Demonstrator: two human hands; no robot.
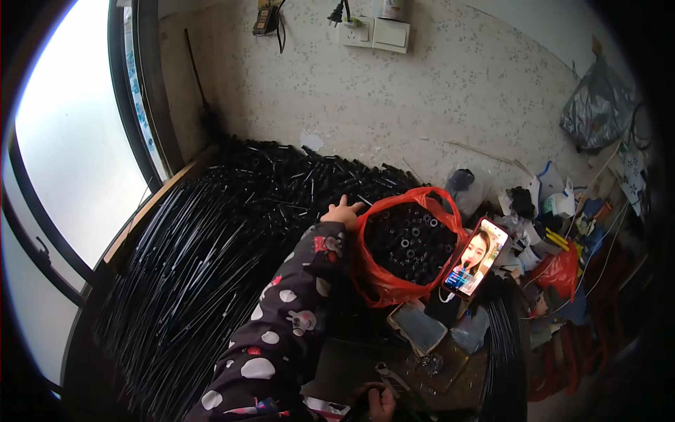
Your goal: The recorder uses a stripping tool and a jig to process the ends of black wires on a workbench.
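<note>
My left hand point(342, 212) reaches forward in a dark sleeve with white dots, its fingers spread. It is at the near edge of a heap of short black tubular parts point(302, 176), beside the left rim of a red plastic bag point(373, 281). The bag stands open and is full of small black ring-ended parts point(408, 243). At the bottom edge, my right hand point(380, 404) is closed, with its fingers curled; what it holds, if anything, is too dark to make out. Pliers point(392, 376) lie just beyond it.
Long thin black rods point(183, 281) cover the left side, with another bundle point(503, 344) at right. A lit phone point(477, 258) leans right of the bag. Nearer lie a shallow tray point(416, 327) and a clear bag point(470, 330). Clutter and another red bag point(560, 271) stand far right.
</note>
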